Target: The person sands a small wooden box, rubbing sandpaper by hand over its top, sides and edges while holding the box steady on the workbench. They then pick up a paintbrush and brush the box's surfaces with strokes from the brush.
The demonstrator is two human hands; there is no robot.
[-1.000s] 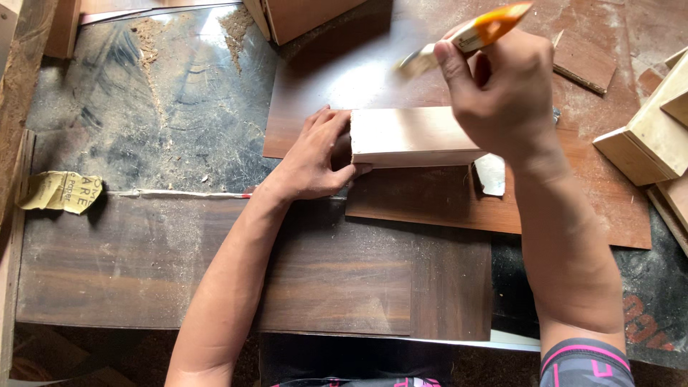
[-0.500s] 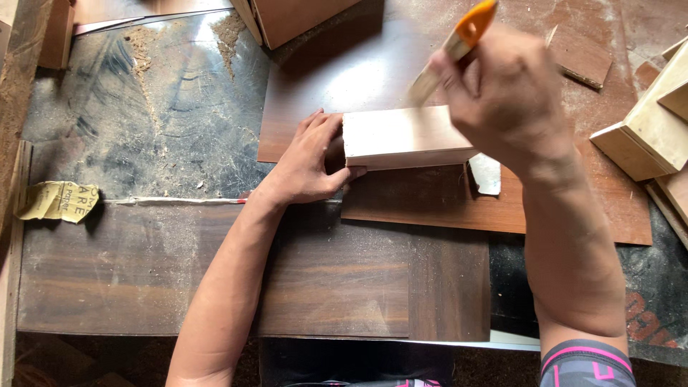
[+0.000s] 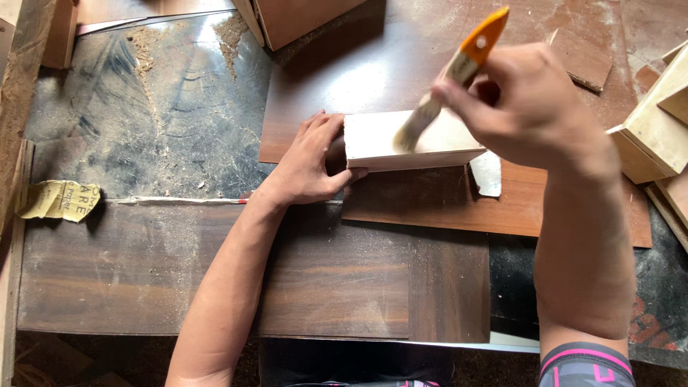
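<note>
A pale wooden block (image 3: 387, 136) lies on a reddish-brown board (image 3: 401, 64) near the middle of the head view. My left hand (image 3: 309, 161) grips the block's left end, thumb under its front edge. My right hand (image 3: 527, 107) holds a paintbrush with an orange handle (image 3: 466, 61). Its bristles touch the top face of the block, right of centre. A small pale scrap (image 3: 489, 174) lies just beyond the block's right end.
A dark wood-grain panel (image 3: 215, 272) lies in front. A dusty dark sheet with sawdust (image 3: 150, 115) is at the left, with a crumpled yellow paper (image 3: 61, 201) on its edge. Light wooden boxes (image 3: 656, 129) sit at the right; another box (image 3: 301, 18) stands at the back.
My right hand has swung the brush down from above the board, so the bristles now touch the block's top. My left hand stays on the block's left end.
</note>
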